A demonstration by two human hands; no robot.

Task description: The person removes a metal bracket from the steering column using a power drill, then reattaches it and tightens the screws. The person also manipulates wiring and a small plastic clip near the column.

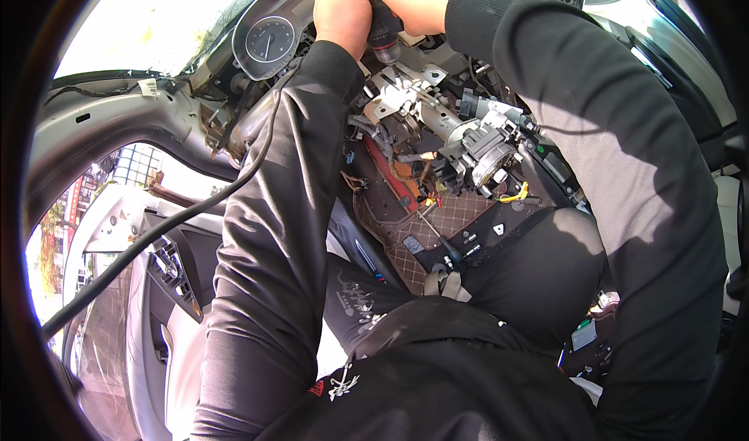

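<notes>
My left hand and my right hand meet at the top edge, both closed round a dark power drill, their fingertips partly out of frame. Its chuck points down at a silver metal bracket on the exposed steering column; whether the bit touches it I cannot tell. Below sit a dark switch module and a yellow connector. A round gauge cluster is beside my left wrist.
A black cable runs across my left arm. Door panels stand at the left, a pale seat at the right edge. A screwdriver and small loose parts lie on the quilted floor mat, near my legs.
</notes>
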